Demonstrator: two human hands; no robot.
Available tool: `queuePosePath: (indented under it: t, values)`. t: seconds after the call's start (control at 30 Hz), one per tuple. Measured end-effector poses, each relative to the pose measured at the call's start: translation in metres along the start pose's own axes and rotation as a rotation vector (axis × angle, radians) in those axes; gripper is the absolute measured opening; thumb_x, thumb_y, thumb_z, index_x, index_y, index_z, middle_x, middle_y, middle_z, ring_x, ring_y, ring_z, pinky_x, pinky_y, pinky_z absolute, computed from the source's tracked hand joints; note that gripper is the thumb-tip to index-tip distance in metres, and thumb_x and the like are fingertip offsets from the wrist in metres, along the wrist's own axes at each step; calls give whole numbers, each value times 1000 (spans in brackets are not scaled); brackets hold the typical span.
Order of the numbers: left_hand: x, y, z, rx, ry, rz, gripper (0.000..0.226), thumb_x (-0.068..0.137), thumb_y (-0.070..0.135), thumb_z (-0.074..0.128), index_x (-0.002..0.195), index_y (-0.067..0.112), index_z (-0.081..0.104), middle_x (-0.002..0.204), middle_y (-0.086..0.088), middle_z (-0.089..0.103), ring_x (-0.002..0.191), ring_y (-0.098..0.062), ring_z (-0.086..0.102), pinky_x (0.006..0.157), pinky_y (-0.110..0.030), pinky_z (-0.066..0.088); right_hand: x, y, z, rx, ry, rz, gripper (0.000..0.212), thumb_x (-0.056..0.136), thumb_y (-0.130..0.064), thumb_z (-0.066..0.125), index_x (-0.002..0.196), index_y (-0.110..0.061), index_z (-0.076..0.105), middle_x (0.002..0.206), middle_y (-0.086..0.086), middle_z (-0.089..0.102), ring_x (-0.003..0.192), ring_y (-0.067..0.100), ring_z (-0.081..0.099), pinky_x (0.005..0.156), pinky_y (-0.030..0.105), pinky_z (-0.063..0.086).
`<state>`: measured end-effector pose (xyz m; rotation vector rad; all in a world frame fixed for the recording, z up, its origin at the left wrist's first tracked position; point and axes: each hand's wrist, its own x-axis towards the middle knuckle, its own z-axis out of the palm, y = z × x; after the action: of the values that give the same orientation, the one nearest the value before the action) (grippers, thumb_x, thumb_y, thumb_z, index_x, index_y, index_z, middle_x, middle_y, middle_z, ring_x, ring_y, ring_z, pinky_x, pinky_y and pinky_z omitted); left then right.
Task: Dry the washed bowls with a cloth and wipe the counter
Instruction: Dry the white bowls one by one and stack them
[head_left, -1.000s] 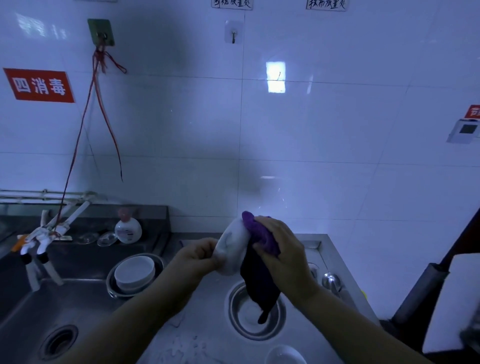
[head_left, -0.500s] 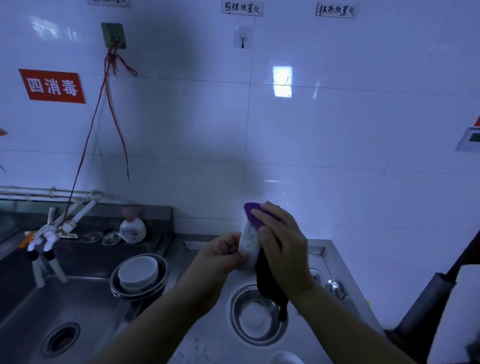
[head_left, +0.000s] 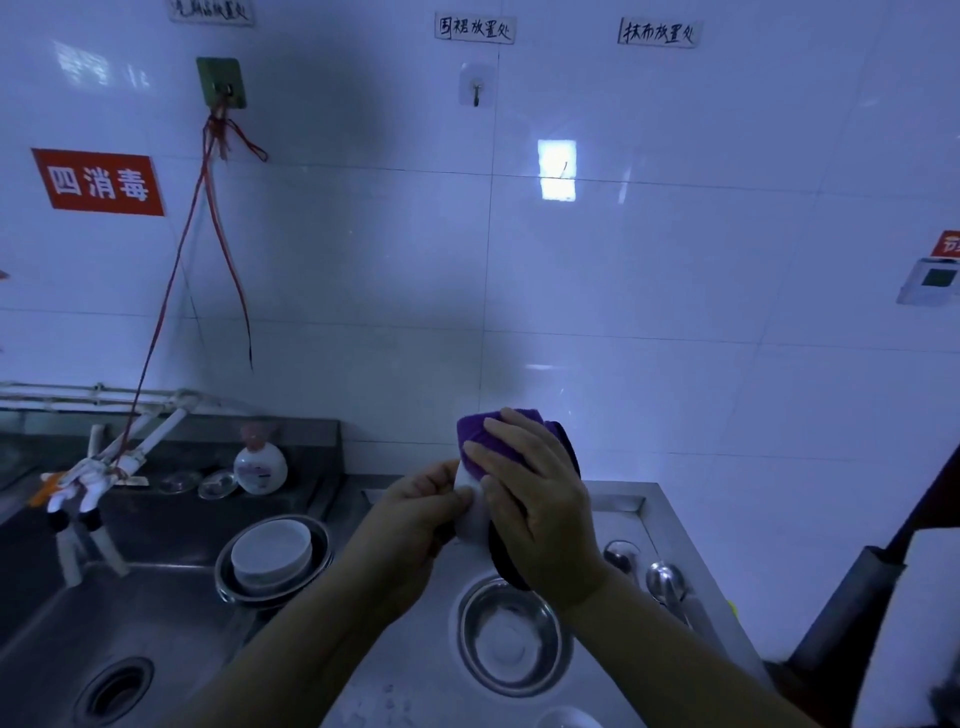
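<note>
**Drying a white bowl above the metal bowl**

We take the metal bowl (head_left: 511, 636) on the steel counter (head_left: 631, 506) as our landmark. Directly above it, lifted clear of the counter, we hold a small white bowl (head_left: 470, 512) on edge between both hands. Our left hand (head_left: 415, 514) grips the bowl's left side, fingers curled round its rim. Our right hand (head_left: 535, 499) presses a purple cloth (head_left: 475, 428) against the bowl's other side, fingers curved over the fabric; the cloth drapes over the top of the bowl, and a darker fold hangs down behind our right palm toward the metal bowl.

Left of the metal bowl, at the edge of the sink (head_left: 78, 623), another white bowl (head_left: 271, 553) sits nested in a stack of metal dishes (head_left: 311, 574). Right of the metal bowl, two spoons (head_left: 665, 579) lie on the counter. Behind and left of it, a round soap bottle (head_left: 260, 465) stands at the back of the sink, with a taped tap (head_left: 83, 483) farther left, tied by a red string (head_left: 171, 291) to a green wall hook (head_left: 221, 83).
</note>
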<state>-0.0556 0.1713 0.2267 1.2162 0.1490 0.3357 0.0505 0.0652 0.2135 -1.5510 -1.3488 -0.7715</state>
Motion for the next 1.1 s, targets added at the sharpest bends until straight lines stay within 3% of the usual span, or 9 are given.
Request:
queuePosePath:
  t: [0.17, 0.23, 0.33, 0.4, 0.5, 0.7, 0.77, 0.87, 1.1]
  values:
    - [-2, 7, -5, -10, 22, 22, 32, 74, 11, 52, 103, 3, 64, 91, -11, 73, 80, -18, 69, 70, -26, 57, 18, 7, -8, 226, 16, 371, 28, 94, -17, 44, 111, -24, 65, 110, -12, 64, 106, -5, 55, 94, 12, 41]
    - [-4, 12, -7, -59, 36, 41, 33, 77, 10, 51, 106, 1, 63, 95, -14, 71, 83, -20, 67, 73, -28, 56, 15, 11, -11, 221, 17, 425, 28, 94, -19, 43, 112, -34, 59, 107, -20, 61, 102, -7, 56, 90, 11, 44]
    - [-1, 15, -5, -212, 88, 36, 26, 89, 3, 42, 108, 0, 60, 99, -16, 67, 86, -22, 63, 79, -30, 52, 1, 6, -6, 69, 58, 332, 32, 95, -18, 46, 123, -14, 60, 120, -1, 61, 112, 6, 54, 99, 20, 42]
    - [1, 15, -2, -281, 106, 28, 27, 95, 4, 36, 107, 3, 60, 92, -12, 70, 81, -19, 66, 75, -28, 55, -9, 1, 2, -45, 78, 182, 34, 94, -16, 46, 123, -2, 59, 121, 13, 60, 114, 19, 51, 101, 30, 42]
    - [2, 15, -4, -360, 127, 26, 27, 96, 6, 35, 105, 5, 61, 86, -9, 74, 75, -17, 70, 69, -27, 57, -14, -2, 6, -81, 47, 21, 31, 93, -11, 49, 119, 1, 61, 118, 15, 62, 111, 24, 53, 95, 42, 47]
    - [5, 15, -10, -441, 160, -7, 28, 96, 6, 35, 100, 4, 62, 81, -8, 73, 70, -16, 70, 63, -28, 58, -18, 18, -11, -177, -50, -194, 28, 95, -16, 50, 110, 0, 67, 109, 15, 68, 105, 25, 57, 86, 45, 53]
    - [5, 14, -8, -430, 152, -26, 27, 95, 5, 35, 100, 3, 61, 80, -8, 73, 69, -16, 70, 62, -27, 58, -13, 25, -16, -221, -43, -199, 25, 89, -11, 58, 107, 2, 68, 107, 16, 69, 101, 29, 61, 84, 46, 54]
    - [5, 14, -5, -366, 138, -56, 26, 95, 4, 35, 100, 2, 61, 82, -11, 72, 72, -19, 69, 64, -27, 58, -3, 25, -16, -230, -38, -122, 27, 90, -10, 53, 108, 4, 67, 106, 17, 68, 96, 33, 64, 83, 47, 53]
    - [4, 6, 13, -358, 120, -35, 23, 93, 5, 39, 101, 3, 60, 91, -14, 70, 77, -19, 69, 68, -28, 58, 16, 2, -5, -49, -5, 56, 33, 93, -16, 46, 113, 2, 65, 111, 15, 66, 104, 24, 60, 94, 40, 49]
